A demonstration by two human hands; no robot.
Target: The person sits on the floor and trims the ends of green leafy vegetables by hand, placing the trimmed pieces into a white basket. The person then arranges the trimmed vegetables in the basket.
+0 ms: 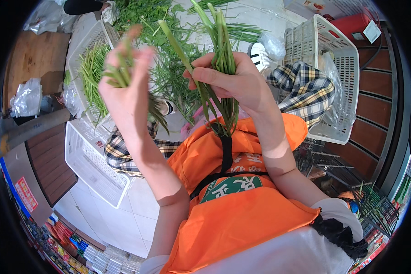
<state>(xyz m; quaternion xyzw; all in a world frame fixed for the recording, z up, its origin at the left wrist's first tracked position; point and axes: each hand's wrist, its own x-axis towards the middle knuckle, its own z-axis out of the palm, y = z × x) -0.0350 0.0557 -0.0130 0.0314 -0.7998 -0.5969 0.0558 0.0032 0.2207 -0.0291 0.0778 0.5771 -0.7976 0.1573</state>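
Observation:
My right hand point(238, 80) grips a bunch of long green leafy stalks point(223, 51), with their cut ends up and thin leaves hanging below. One thicker stalk point(173, 39) leans away to the left between its thumb and fingers. To the left, my left hand point(126, 73) is raised and blurred, closed around a few shorter green stalks point(121, 77). Darker leaves point(157, 111) trail down behind that wrist. Both hands are above my lap, over an orange apron point(239, 212). Loose greens point(178, 75) lie heaped on the floor beyond.
A white plastic crate point(89, 48) at the left holds thin green stems point(94, 75). Another white crate point(339, 78), with plastic bags in it, stands to the right. A third crate point(96, 167) is near my left knee. Someone's dark sleeve point(82, 6) shows at the top left.

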